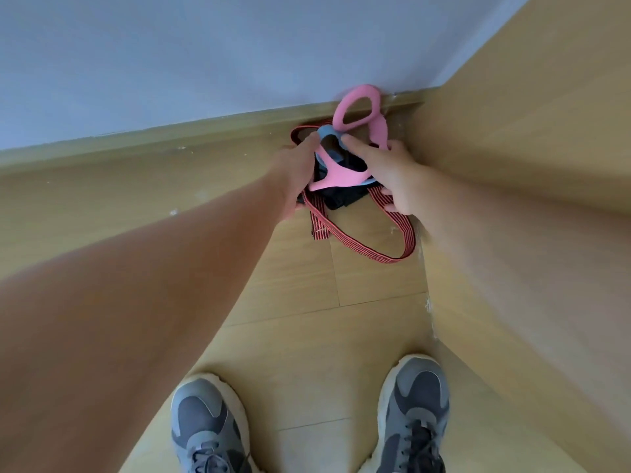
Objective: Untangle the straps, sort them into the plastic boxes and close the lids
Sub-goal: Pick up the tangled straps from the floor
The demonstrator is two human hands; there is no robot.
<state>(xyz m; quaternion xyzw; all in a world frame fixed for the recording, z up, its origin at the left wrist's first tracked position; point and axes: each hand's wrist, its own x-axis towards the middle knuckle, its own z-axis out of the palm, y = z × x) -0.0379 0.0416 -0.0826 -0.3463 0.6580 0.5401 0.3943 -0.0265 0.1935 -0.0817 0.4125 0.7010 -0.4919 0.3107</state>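
Observation:
A tangle of straps lies on the wooden floor in a corner by the wall. It holds a pink band (355, 107) with looped ends, a blue band (328, 132), a red-and-black striped strap (362, 245) and a black strap (341, 199). My left hand (296, 172) grips the left side of the bundle. On the right side, my right hand (392, 175) holds the bundle, its fingers round the striped strap and the index finger against the blue band. The pink loop stands up against the skirting board. No plastic boxes are in view.
A pale blue wall (205, 63) with a wooden skirting board (170, 138) runs behind the straps. A wooden panel (529, 131) closes off the right side. My two grey shoes (208, 428) stand on the floor (307, 336) at the bottom.

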